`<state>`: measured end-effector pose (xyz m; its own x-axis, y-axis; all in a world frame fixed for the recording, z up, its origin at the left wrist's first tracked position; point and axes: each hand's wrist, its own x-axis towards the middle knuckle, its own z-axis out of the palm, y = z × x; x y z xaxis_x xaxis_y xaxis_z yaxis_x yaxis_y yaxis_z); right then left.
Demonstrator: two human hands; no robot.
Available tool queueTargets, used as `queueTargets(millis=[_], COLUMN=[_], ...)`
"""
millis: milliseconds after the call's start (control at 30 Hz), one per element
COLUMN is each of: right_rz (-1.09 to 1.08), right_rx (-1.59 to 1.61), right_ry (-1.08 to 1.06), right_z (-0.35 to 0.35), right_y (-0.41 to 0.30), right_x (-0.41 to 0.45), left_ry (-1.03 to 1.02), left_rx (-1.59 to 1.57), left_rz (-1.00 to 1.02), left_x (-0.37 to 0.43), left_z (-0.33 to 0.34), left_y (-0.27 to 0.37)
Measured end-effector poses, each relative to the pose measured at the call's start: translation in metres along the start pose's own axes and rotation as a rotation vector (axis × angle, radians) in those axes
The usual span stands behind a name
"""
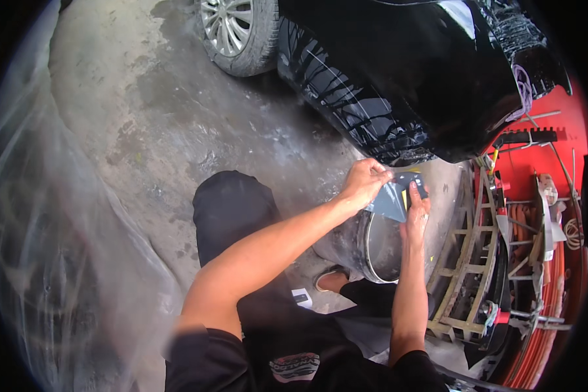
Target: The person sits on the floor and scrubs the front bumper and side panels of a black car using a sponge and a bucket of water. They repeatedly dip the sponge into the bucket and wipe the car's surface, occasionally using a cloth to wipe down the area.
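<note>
My left hand (pixel 366 183) pinches the edge of a thin grey sheet (pixel 387 202), which looks like wet-and-dry sandpaper. My right hand (pixel 416 208) grips the other side of it, together with a dark block (pixel 410 179), its thumb on top. A bit of yellow shows between the layers. Both hands are over a round bucket (pixel 384 245) that stands on the floor, with a dark inside. Just beyond the hands is the glossy black bumper (pixel 372 112) of a car, its lower edge streaked with whitish residue.
A car wheel (pixel 240 34) is at the top. Clear plastic sheeting (pixel 78 255) hangs at the left. Metal frames (pixel 470 255), hoses and red parts (pixel 544 161) crowd the right side. A small white box (pixel 302 298) lies on the concrete floor near my foot.
</note>
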<state>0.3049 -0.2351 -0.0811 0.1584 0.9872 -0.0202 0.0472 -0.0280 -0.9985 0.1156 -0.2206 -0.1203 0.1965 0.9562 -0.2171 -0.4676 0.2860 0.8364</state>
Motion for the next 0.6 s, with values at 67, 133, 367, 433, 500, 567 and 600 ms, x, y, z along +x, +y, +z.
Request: queueTargets(millis=[67, 133, 367, 433, 500, 567, 600], right_rz=[0.08, 0.151, 0.216, 0.249, 0.258, 0.254, 0.295], right_rx=[-0.063, 0.027, -0.017, 0.158, 0.237, 0.216, 0.256], right_ry=[0.026, -0.073, -0.133, -0.25, -0.336, -0.331, -0.274], right_z=[0.001, 0.015, 0.017, 0.044, 0.049, 0.039, 0.038], right_y=[-0.002, -0.009, 0.005, -0.009, 0.002, 0.022, 0.019], right_x=[-0.005, -0.011, -0.013, -0.024, -0.025, -0.024, -0.026], left_ry=[0.022, 0.032, 0.012, 0.101, 0.327, 0.454, 0.494], left_rx=[0.129, 0.179, 0.164, 0.079, 0.142, 0.289, 0.334], left_rz=[0.065, 0.172, 0.163, 0.22, 0.417, 0.569, 0.609], left_x=[0.009, 0.012, 0.004, 0.019, 0.035, 0.035, 0.031], left_z=[-0.004, -0.01, -0.01, -0.024, -0.033, -0.032, -0.028], left_y=[-0.014, -0.025, -0.007, -0.017, -0.03, -0.035, -0.032])
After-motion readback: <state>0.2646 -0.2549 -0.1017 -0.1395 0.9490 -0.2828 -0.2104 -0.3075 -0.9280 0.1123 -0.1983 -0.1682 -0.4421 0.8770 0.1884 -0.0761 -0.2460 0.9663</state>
